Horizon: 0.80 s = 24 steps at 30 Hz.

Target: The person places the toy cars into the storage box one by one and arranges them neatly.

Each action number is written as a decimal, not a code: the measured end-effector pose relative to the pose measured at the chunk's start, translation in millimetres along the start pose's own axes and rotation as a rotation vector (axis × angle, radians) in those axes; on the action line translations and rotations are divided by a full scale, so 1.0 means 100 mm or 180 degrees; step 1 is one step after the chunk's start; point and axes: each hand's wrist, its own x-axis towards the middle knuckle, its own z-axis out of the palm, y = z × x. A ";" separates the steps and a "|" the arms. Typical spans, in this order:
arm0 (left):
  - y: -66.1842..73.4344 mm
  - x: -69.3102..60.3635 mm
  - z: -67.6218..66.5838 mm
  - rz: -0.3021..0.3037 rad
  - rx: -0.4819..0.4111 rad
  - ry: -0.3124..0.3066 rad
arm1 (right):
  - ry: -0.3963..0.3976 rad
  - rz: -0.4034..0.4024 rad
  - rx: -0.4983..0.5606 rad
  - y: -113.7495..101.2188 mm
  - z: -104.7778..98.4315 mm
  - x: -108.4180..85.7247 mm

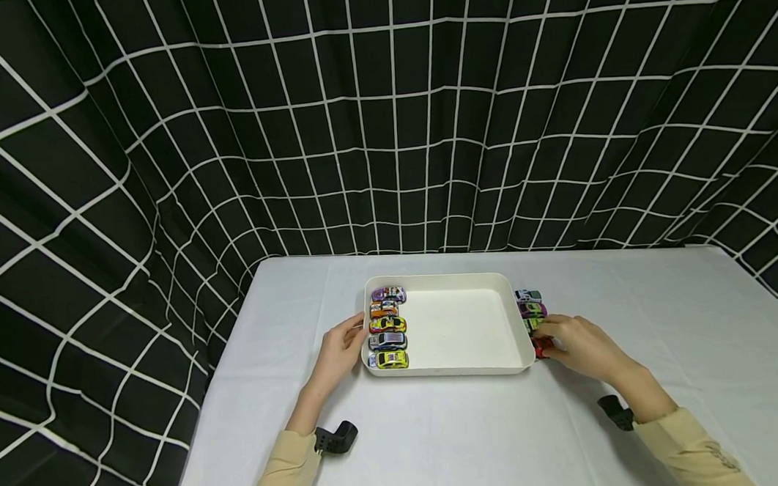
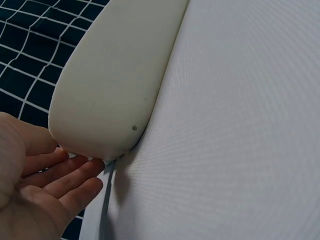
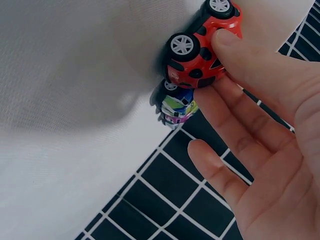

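Note:
A shallow white tray (image 1: 459, 327) lies on the table, with several colourful toy cars in a column along its left side, among them a yellow car (image 1: 391, 359) and a silver car (image 1: 387, 341). My left hand (image 1: 339, 350) touches the tray's left end, fingers fairly straight against the outer wall (image 2: 110, 75). Just beyond the tray's right wall, my right hand (image 1: 586, 346) pinches a red toy car (image 3: 200, 55) with black spots between thumb and fingers. Behind it stand a green car (image 1: 533, 325), a purple car (image 1: 532, 309) and a pale car (image 1: 527, 295).
White cloth covers the table (image 1: 439, 438). A black curtain with white grid lines (image 1: 416, 124) hangs behind it and at both sides. Black straps with wrist cameras (image 1: 336, 438) sit on both wrists.

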 end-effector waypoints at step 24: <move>-0.03 0.01 -0.01 0.0054 0.0009 -0.0016 | 0.0043 0.0209 -0.0159 0.04 -0.38 0.10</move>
